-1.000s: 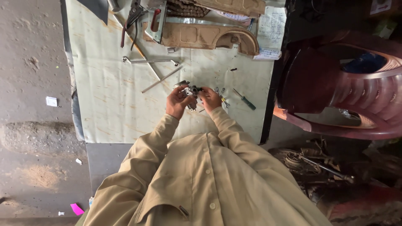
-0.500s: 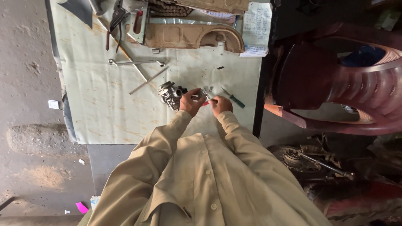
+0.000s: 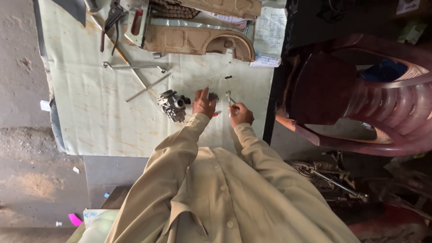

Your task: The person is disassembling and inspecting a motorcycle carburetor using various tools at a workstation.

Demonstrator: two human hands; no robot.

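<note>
- Head view, the only one we have, looks down over one beige long-sleeved shirt [image 3: 225,193] to two bare hands above one pale cloth sheet [image 3: 90,112] spread on the ground.
- We see the left hand [image 3: 203,104] with one finger pointing out and the rest loosely curled; it hovers over a small dark metal part [image 3: 213,96] lying on the sheet, and we cannot tell whether it touches it or grips anything.
- We count one grey metal carburettor body [image 3: 172,105] resting on the sheet, just beside the left hand and apart from it.
- We see the right hand [image 3: 240,114] closed around one small silver spanner [image 3: 229,97], whose head sticks out past the fingers.
- One red-tipped item [image 3: 215,114] peeks out between the two wrists; we cannot tell what it is.
- Farther up the sheet we count two thin metal rods [image 3: 148,87], one pair of dark-handled pliers [image 3: 111,22] and one tan curved chain cover [image 3: 198,41].
- One maroon plastic chair [image 3: 360,90] stands off the sheet, on the right hand's side.
</note>
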